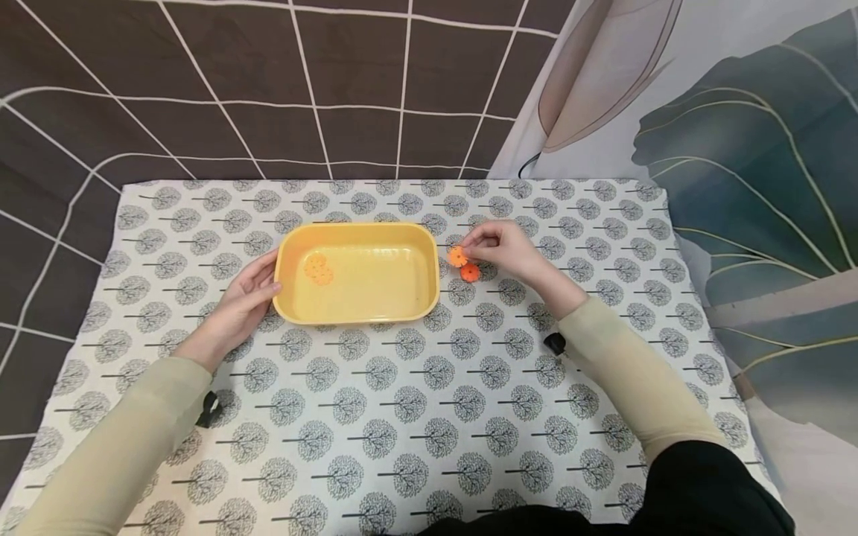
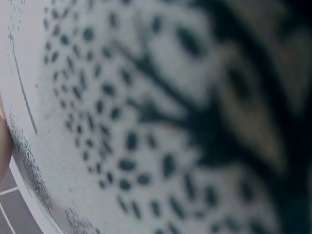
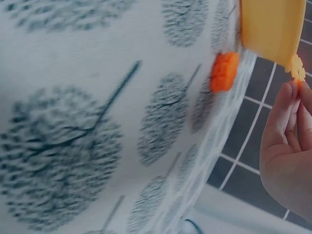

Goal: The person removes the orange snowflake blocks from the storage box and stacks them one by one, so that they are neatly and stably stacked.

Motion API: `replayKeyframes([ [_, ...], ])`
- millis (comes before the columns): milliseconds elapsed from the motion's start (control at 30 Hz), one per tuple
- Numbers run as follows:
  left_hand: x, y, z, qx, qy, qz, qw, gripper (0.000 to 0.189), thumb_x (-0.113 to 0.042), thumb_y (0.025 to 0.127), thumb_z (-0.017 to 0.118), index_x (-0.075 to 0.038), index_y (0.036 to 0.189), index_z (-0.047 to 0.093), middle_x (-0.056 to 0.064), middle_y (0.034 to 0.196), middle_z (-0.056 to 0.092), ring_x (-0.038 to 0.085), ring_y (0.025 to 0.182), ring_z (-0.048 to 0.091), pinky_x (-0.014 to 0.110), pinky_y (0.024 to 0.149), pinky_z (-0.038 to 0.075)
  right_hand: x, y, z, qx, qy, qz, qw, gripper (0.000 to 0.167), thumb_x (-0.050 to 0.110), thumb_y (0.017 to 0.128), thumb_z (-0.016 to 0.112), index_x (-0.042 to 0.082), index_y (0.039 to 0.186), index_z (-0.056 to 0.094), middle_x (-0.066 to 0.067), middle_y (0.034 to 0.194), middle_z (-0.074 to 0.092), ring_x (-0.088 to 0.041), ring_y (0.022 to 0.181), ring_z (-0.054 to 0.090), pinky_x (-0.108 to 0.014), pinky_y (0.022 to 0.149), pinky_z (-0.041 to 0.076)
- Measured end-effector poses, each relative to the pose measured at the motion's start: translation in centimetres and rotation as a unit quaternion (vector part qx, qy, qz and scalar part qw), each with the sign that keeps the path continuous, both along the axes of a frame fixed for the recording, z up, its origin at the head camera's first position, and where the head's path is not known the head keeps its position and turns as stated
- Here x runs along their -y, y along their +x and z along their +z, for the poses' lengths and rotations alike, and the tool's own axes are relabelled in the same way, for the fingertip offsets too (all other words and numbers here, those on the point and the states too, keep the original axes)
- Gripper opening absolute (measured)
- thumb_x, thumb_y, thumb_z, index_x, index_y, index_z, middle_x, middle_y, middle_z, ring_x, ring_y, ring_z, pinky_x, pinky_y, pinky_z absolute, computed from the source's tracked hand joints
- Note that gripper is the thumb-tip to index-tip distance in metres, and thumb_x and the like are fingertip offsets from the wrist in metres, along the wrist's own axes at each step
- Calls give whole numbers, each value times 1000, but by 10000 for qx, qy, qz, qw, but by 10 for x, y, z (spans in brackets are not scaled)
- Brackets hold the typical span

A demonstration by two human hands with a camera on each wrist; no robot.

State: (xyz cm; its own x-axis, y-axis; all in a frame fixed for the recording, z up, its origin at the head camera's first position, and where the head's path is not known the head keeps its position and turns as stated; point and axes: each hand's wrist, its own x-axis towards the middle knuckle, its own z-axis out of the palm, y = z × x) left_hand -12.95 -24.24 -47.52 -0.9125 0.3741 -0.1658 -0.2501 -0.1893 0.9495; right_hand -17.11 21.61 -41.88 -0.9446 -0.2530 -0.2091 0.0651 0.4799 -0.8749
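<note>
A yellow plastic basin (image 1: 355, 316) stands on the cloth. At its left end my left hand (image 1: 234, 305) holds the rim, the thumb (image 1: 268, 292) at the top edge and the fingers along the outer wall. Right of the basin my right hand (image 1: 506, 249) pinches a small orange flower-shaped piece (image 1: 458, 257) between thumb and fingertips; the right wrist view shows this flower piece (image 3: 298, 68) edge-on. A darker orange flower piece (image 1: 470, 273) lies on the cloth just below those fingers. Pale orange flower shapes (image 1: 318, 269) show on the basin's floor, towards its left.
A white cloth (image 1: 409, 402) printed with grey trees covers the table. Behind it hangs a dark curtain (image 1: 348, 74) with white grid lines, and on the right a leaf-patterned curtain (image 1: 757, 171). The left wrist view is mostly blurred cloth (image 2: 122, 112).
</note>
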Motion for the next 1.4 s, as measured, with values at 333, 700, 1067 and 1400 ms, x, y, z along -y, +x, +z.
replayKeyframes([
  [333,1,0,0,-7,18,3,10000,68,5,105,51,-9,167,26,9,179,11,1,155,37,22,134,23,-19,3,-17,362,238,-281,9987,19,2,96,75,-4,113,75,-4,95,79,-6,77,71,-20,76,66],
  [700,1,0,1,-11,48,-18,10000,68,5,106,51,-8,167,25,9,179,11,0,155,38,21,133,24,-23,7,-25,871,5,-447,9952,24,2,97,73,-8,119,71,3,89,76,-4,77,69,-15,75,64],
  [1067,1,0,0,-29,52,-20,10000,68,4,105,52,-7,167,25,10,179,11,1,156,37,20,133,25,-24,5,-35,907,-86,-496,9946,23,0,96,74,-8,117,72,5,87,75,-4,75,69,-14,74,64],
  [1400,1,1,-1,-80,65,5,9999,67,4,105,53,-8,166,26,10,179,12,-4,150,43,20,133,25,-23,6,-36,919,137,-453,9946,22,4,95,76,-6,115,73,5,88,73,-4,76,67,-13,73,62],
])
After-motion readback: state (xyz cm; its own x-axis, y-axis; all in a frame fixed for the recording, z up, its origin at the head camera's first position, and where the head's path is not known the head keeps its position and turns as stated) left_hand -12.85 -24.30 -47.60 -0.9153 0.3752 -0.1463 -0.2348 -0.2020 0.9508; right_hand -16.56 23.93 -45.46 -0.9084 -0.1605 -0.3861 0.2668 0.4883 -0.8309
